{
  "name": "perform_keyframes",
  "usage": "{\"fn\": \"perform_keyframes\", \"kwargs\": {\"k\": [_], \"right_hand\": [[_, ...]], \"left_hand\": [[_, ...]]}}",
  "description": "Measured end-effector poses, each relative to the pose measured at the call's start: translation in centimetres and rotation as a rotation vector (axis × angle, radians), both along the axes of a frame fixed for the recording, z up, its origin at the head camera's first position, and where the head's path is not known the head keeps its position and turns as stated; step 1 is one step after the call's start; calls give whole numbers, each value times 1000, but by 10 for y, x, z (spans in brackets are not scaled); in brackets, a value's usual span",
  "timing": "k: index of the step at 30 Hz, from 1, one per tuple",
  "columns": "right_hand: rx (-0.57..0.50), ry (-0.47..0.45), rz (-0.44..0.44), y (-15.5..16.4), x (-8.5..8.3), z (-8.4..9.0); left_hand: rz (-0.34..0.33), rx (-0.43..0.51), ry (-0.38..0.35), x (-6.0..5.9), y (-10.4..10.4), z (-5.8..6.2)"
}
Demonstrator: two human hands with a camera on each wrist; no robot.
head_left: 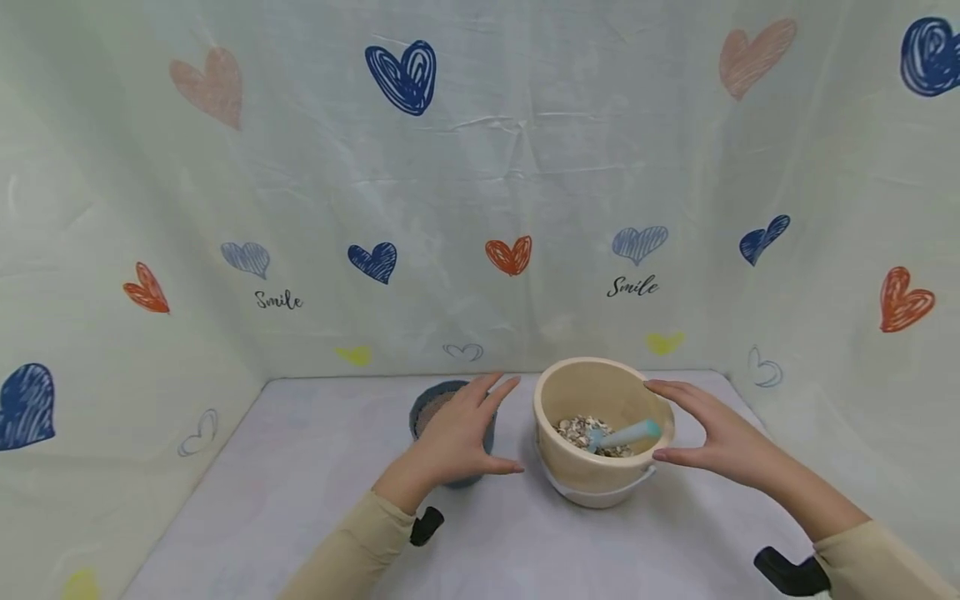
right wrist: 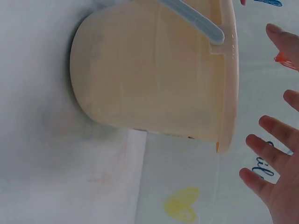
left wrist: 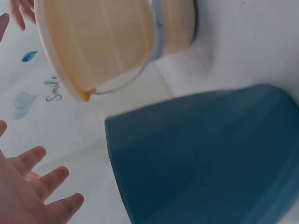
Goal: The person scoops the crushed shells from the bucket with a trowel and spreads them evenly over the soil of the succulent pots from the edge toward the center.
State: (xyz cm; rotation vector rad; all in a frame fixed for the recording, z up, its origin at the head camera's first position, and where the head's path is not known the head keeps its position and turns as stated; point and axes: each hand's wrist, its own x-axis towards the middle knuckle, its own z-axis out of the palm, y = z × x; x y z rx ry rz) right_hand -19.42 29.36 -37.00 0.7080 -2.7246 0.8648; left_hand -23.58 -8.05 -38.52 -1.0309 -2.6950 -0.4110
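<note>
bucket: cream plastic bucket (head_left: 592,400), stiff, likely light, shells inside with scoop (head_left: 626,434)
hold: sides near rim
left hand (head_left: 457,433): spread, empty
right hand (head_left: 712,433): spread, empty

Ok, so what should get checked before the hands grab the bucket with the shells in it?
1. Bucket upright on the table: ok.
2. Both hands free: ok. The left hand and right hand are open, one on each side of the bucket.
3. Hands touching the bucket: cannot tell for the right fingertips; the left hand is apart from it.
4. Scoop inside the bucket, lying on the shells: ok.
5. Blue pot clear of the left hand: not ok, it sits right under that hand.
6. Bucket handle down: ok.
</note>
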Motion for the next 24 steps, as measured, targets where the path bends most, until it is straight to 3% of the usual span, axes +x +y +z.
{"fn": "perform_keyframes", "kwargs": {"k": [4,12,17,24], "right_hand": [[-5,-36,4,-8,-8,1],[-6,-83,19,-18,-25,3],[27,-131,30,-19,-35,2],[91,-210,27,-17,-45,2]], "left_hand": [[-5,5,-57,-4,16,-1],[-4,186,-315,-12,59,-9],[37,210,-343,-19,70,-13],[13,179,-337,-28,82,-16]]}}
